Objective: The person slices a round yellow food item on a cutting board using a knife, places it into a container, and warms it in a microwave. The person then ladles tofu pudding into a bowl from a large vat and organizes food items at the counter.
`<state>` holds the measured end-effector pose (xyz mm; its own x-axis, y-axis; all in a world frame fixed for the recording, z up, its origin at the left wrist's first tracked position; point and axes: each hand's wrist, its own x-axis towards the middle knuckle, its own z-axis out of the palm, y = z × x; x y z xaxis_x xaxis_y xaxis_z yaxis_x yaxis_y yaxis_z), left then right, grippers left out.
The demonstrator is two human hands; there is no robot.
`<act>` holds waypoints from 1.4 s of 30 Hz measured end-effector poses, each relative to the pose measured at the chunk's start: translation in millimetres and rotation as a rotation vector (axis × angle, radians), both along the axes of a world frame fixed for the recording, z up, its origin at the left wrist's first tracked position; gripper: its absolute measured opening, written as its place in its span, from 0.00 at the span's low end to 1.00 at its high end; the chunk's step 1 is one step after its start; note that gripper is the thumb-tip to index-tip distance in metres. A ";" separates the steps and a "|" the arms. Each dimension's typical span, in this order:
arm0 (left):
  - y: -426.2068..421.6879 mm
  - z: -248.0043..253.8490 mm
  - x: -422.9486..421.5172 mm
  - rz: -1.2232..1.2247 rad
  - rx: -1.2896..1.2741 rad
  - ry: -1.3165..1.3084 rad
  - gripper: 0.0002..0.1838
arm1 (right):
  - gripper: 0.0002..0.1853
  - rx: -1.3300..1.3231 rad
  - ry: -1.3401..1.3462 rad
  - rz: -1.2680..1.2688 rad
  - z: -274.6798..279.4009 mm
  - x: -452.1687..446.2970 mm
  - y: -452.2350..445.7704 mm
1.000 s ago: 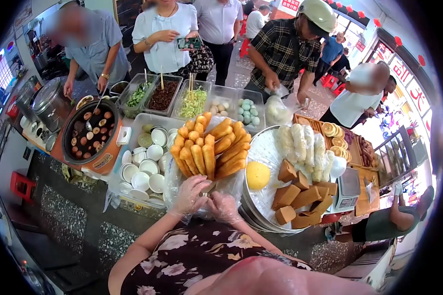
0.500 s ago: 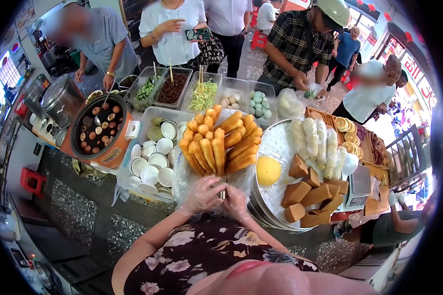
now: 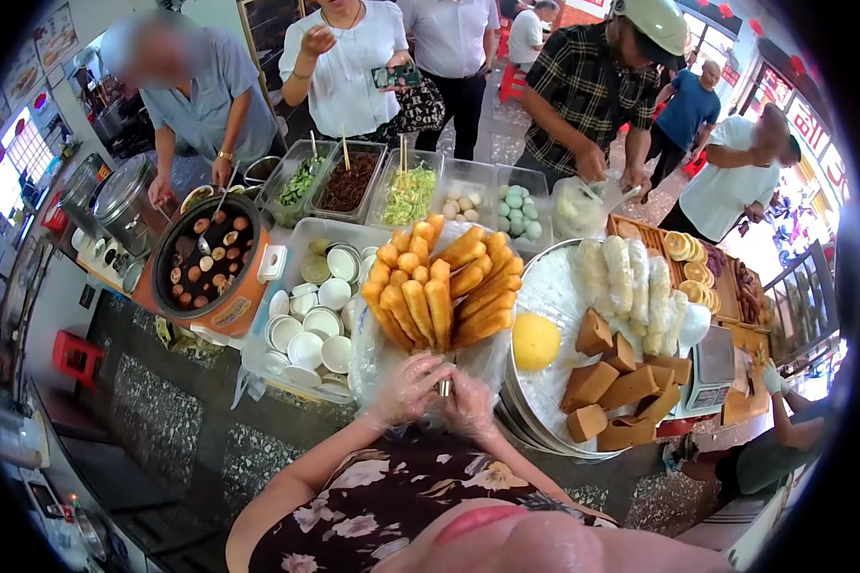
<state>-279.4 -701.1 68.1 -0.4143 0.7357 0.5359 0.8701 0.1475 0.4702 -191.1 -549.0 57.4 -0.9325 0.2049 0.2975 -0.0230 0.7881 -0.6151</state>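
My left hand and my right hand, both in clear plastic gloves, are close together at the near edge of the counter. Their fingers are curled. A short shiny metal cylinder shows between them, against my right fingers; the rest of it is hidden. Whatever my left fingers hold is also hidden. Just beyond my hands stands a pile of golden fried dough sticks on clear plastic sheeting.
Left are a tub of white bowls and a pot of eggs in dark broth. Right, a round tray holds a yellow ball, brown blocks and wrapped rolls. Food boxes line the back, with several people beyond.
The view has shifted slightly, so the counter sits a little lower and to the right. My hands stay together around the metal piece. A person across the counter has raised one hand.
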 end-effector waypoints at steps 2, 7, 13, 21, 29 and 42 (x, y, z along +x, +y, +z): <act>0.6 0.5 -1.4 0.012 -0.005 -0.040 0.26 | 0.12 -0.020 0.050 0.012 -1.8 -1.4 0.8; 0.4 11.5 -1.5 0.016 0.028 -0.040 0.25 | 0.17 -0.041 0.031 -0.008 3.2 -2.0 -0.2; -1.7 2.3 -2.4 -0.008 0.019 -0.038 0.27 | 0.16 -0.052 -0.036 -0.012 9.0 -1.5 -2.9; -2.1 1.1 -3.2 -0.019 0.022 -0.088 0.25 | 0.15 0.018 -0.018 -0.042 2.3 -2.2 -3.2; -3.7 4.6 -5.1 -0.043 0.057 -0.136 0.24 | 0.14 0.002 -0.011 -0.045 -3.1 -3.8 -3.1; -1.7 -2.4 -6.0 -0.036 0.066 -0.094 0.24 | 0.14 -0.003 -0.120 -0.069 1.0 -4.2 -6.3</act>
<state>-285.4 -702.8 65.7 -0.4391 0.7153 0.5436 0.8257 0.0828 0.5581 -195.3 -555.3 58.4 -0.9450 0.2707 0.1838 0.1054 0.7836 -0.6123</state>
